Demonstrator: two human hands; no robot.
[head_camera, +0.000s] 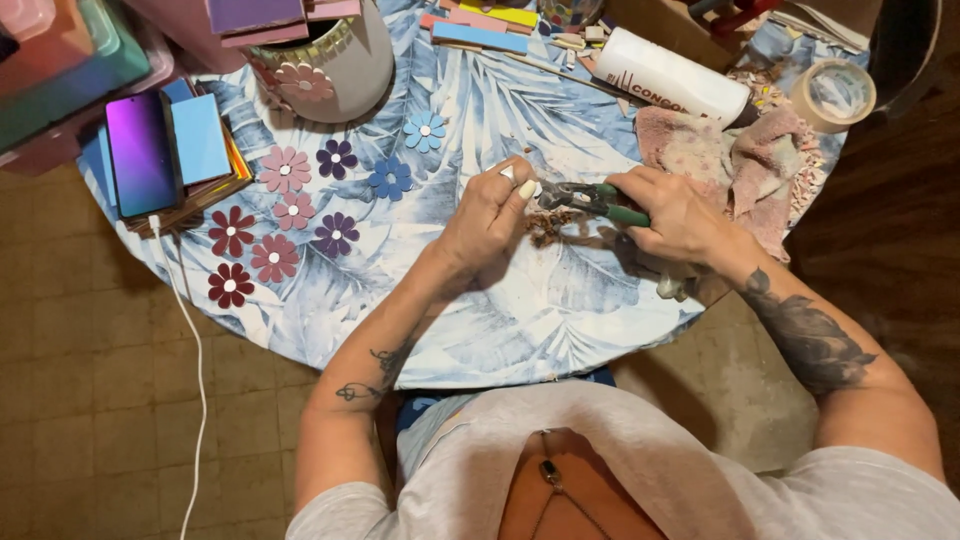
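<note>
Head view. Landmark: the round table with its blue leaf-print cloth; all places are given against it.

Near the table's middle, the right hand is closed around the green handles of a pair of nippers, whose dark head points toward the left hand. The left hand has its fingers curled together, thumb and fingertips pinching a small pale piece right at the nipper head. Whether the piece sits between the blades cannot be told. Judgement: the piece is held close to the tool so that it can be trimmed with control.

Directly under the nippers lies a small heap of brown crumbs, likely offcuts falling where the work is held.

Left half of the table: flat flowers in pink, dark red, purple and blue, laid out singly with gaps between them, probably so each stays separate and easy to pick up.

Far left edge: a phone resting on a stack of coloured sheets, a white cable hanging off the edge to the floor.

Far side: a grey pot with flowers stuck to its wall; contents hidden.

Right side: a stained pink rag, a white tube lying on its side, a roll of tape.
</note>
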